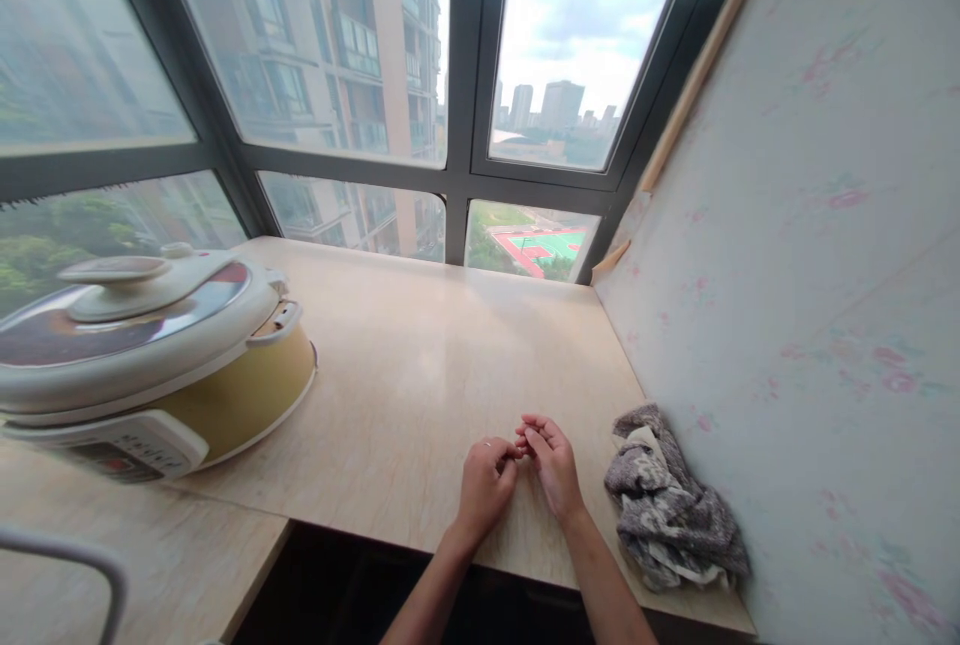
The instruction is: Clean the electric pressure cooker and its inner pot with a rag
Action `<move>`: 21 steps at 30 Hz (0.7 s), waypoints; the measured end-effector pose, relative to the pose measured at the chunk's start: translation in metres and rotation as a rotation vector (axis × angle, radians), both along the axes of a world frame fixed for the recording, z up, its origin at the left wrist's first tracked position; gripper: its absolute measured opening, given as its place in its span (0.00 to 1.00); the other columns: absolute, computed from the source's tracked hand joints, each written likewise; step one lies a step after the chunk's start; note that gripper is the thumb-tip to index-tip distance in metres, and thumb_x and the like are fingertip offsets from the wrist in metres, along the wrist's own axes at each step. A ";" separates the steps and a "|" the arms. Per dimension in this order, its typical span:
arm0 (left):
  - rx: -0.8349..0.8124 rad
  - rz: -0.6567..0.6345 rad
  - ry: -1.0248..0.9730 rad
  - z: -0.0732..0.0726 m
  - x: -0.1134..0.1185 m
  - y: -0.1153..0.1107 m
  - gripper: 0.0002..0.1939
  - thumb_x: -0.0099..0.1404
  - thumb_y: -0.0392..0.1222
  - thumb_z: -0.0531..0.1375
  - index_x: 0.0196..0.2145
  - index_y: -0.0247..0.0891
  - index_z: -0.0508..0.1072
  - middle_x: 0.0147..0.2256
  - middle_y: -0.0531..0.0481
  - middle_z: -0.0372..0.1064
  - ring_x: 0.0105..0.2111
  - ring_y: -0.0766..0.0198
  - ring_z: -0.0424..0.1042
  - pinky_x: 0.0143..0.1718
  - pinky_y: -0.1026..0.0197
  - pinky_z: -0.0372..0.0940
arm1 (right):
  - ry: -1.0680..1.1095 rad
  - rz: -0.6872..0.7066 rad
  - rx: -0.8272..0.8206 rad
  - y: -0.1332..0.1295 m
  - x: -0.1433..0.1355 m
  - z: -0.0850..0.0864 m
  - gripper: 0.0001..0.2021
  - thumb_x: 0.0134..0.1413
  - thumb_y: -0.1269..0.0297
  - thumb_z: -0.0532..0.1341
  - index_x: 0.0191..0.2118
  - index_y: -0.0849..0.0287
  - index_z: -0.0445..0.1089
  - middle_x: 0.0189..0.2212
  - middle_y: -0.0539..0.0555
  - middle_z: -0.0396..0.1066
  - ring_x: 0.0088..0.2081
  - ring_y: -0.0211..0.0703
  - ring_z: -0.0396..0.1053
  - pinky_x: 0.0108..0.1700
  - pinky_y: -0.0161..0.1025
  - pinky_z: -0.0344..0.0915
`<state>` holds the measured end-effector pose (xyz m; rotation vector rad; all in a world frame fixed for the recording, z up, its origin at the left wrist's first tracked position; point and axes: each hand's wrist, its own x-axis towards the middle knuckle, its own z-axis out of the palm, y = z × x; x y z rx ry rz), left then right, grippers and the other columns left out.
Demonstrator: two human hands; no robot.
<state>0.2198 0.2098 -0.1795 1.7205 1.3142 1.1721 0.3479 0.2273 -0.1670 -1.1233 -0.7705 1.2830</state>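
Observation:
My left hand [487, 487] is over the front part of the countertop [405, 375], back of the hand up, a ring on one finger. Its fingers are curled inward, and I cannot make out whether anything small is in them. Close against its fingertips is my right hand [553, 465], turned partly palm inward with loosely bent fingers and nothing visible in them. The fingertips of both hands meet or nearly meet. To the right of my right hand lies a crumpled grey and white patterned cloth [667, 505], apart from it.
An oval electric cooker [247, 375] with a lid and control panel stands at the left. A pale curved bar [75, 547] shows at the lower left. Dark-framed windows [459, 105] border the back, a floral-papered wall [825, 275] the right. The countertop's front edge drops into a dark gap.

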 end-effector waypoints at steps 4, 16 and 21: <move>-0.013 -0.007 -0.023 0.001 -0.002 -0.002 0.11 0.62 0.30 0.55 0.33 0.38 0.76 0.35 0.49 0.77 0.38 0.59 0.72 0.43 0.56 0.61 | -0.040 -0.003 0.012 -0.001 -0.001 0.001 0.21 0.45 0.52 0.71 0.42 0.61 0.72 0.34 0.54 0.74 0.33 0.41 0.72 0.36 0.39 0.70; 0.000 -0.018 -0.022 0.004 -0.004 -0.003 0.12 0.63 0.31 0.54 0.34 0.38 0.77 0.35 0.48 0.77 0.37 0.59 0.72 0.43 0.55 0.62 | -0.135 0.005 0.060 -0.002 -0.005 0.003 0.19 0.47 0.52 0.69 0.40 0.60 0.72 0.33 0.54 0.73 0.32 0.42 0.72 0.36 0.40 0.71; -0.001 -0.010 -0.019 0.005 -0.004 -0.004 0.12 0.63 0.31 0.54 0.34 0.38 0.77 0.35 0.48 0.77 0.37 0.59 0.72 0.43 0.56 0.63 | -0.139 0.012 0.063 -0.003 -0.004 0.004 0.18 0.48 0.52 0.68 0.40 0.60 0.72 0.33 0.54 0.73 0.32 0.42 0.72 0.36 0.40 0.71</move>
